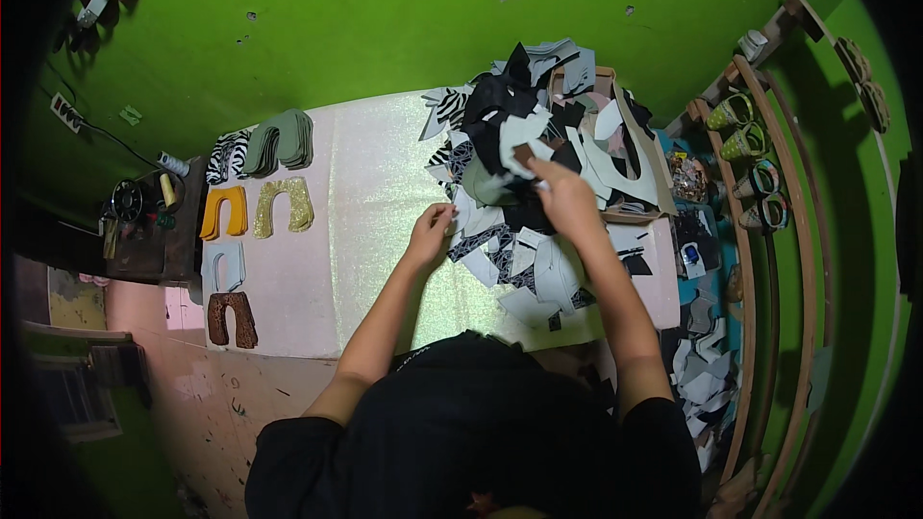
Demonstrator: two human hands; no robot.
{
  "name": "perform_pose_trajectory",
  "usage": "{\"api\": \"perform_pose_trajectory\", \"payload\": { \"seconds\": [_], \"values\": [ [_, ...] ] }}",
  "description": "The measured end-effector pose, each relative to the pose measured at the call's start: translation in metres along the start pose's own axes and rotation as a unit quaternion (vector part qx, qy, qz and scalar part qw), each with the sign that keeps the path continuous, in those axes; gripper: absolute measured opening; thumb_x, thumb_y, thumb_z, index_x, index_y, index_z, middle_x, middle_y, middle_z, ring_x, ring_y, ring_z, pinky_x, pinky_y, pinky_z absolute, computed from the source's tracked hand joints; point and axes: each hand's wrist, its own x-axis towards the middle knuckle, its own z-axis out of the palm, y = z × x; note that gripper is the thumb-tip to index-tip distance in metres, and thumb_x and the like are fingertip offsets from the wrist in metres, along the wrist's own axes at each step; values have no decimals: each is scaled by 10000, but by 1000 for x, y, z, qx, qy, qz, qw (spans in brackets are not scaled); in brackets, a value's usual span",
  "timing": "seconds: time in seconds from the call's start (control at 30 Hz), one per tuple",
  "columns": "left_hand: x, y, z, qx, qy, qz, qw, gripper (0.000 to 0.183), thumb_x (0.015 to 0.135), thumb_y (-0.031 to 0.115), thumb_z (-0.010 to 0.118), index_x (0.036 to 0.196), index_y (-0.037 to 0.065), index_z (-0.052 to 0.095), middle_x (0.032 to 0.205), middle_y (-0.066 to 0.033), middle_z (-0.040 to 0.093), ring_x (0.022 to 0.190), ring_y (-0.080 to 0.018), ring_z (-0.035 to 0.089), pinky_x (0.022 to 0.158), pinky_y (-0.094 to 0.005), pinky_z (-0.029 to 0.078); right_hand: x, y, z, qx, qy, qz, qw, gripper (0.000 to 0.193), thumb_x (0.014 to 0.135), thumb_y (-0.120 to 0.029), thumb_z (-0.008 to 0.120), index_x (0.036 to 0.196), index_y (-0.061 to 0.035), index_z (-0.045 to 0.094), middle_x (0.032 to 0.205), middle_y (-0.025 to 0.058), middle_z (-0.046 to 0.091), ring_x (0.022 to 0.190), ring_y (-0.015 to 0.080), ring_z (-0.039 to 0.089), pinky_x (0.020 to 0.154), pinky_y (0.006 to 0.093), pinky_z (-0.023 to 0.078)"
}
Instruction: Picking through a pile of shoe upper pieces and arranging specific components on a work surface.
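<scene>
- In the head view, apparently at the step of picking through loose scraps [490,101], heaped on the right half of the table [370,231].
- Right hand [567,194] over the middle of the heap, grip pinching a whitish piece [519,132], slightly blurred.
- Left hand [433,234] at the heap's left edge, fingertips bunched beside pale scraps; no telling whether pinching anything.
- As a next move, probably calling for a clear look at the whitish piece and a free spot for it, without dragging neighbours along.
- Counted: one whitish piece in the right grip; one cardboard box [664,187] with scraps inside; loose scraps too overlapped to count.
- At the table's left, U-shaped pieces, one stack each: zebra-print [228,156], orange [225,211], gold [285,207], pale blue [224,266], brown-spotted [233,319]; olive-green [291,142], seemingly two overlapping stacks.
</scene>
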Motion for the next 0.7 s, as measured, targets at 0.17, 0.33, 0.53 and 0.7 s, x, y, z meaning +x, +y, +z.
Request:
{"api": "perform_pose_trajectory", "payload": {
  "seconds": [0.17,0.33,0.53,0.7],
  "values": [
    [-3,20,3,-164,-108,-110,974,392,912,369,404,1195,99,421,1102,-71,546,935,-166,553,767,-290,443,-43,-3,30,-105,-30,-66,992,490,658,-68,661,1133,-103,544,1182,74,524,1134,293,460,968,424,348],
    [-3,20,30,-94,-151,-107,978,449,861,287,543,1236,114,367,1025,-39,563,867,-145,584,674,-251,442,-72,-4,44,-126,-89,-52,987,495,639,-82,688,1116,-117,560,1215,59,498,1182,272,413,999,452,291],
    [3,-12,55,-44,-178,6,983,528,797,120,624,1267,42,396,1164,-121,473,960,-165,495,810,-253,424,-77,-13,31,-40,-144,-1,989,400,651,-191,695,1032,-106,606,1241,65,472,1228,279,361,1021,466,252],
    [1,-15,70,140,-149,137,969,575,754,190,646,1270,71,421,1164,-149,455,998,-238,482,856,-317,397,-53,-4,19,0,42,18,999,339,674,-171,663,992,-69,603,1101,140,496,1043,316,440,885,456,331]
  ]
}}
